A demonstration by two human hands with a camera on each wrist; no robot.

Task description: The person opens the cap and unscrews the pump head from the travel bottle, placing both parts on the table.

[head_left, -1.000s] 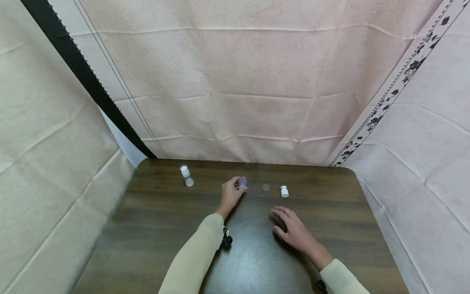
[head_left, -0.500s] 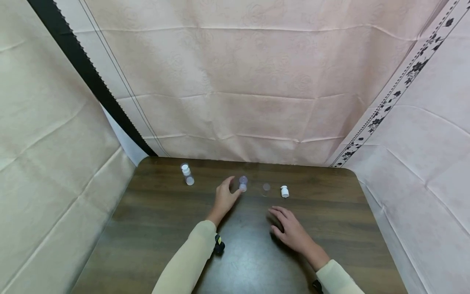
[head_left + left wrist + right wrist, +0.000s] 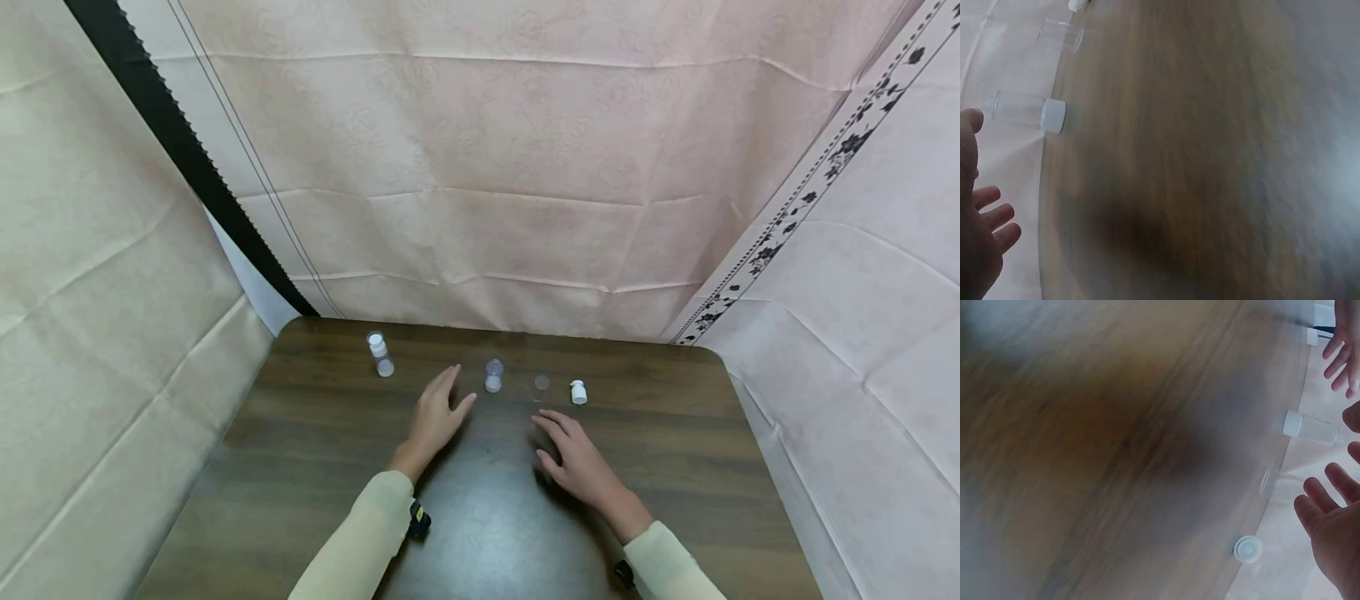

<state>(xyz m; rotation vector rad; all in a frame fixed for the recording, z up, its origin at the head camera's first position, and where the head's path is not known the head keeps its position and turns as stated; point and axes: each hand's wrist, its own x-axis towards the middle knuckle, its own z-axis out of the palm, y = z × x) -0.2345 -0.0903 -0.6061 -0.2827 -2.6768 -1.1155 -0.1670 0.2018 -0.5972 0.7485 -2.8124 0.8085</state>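
A small clear bottle (image 3: 493,375) stands upside down on its white cap (image 3: 1054,116) near the table's far edge. Left of it, my left hand (image 3: 435,417) hovers with fingers extended and thumb spread, touching nothing. My right hand (image 3: 572,458) is held above the table on the other side, its fingers loosely bent around no object. Beyond the right hand stand a clear, capless plastic container (image 3: 541,384) and a small white piece (image 3: 578,392), which shows round rings in the right wrist view. Farther left is a clear container (image 3: 380,355) with white parts at its top and bottom.
The brown wooden table (image 3: 300,492) has a rounded far edge. Pale cloth (image 3: 480,192) hangs behind it and at both sides, with a black band (image 3: 187,167) at left and a floral strip (image 3: 795,196) at right.
My left hand has let go of the upside-down bottle and drawn back to the left and nearer me. The bottle stays standing. My right hand has shifted slightly left.
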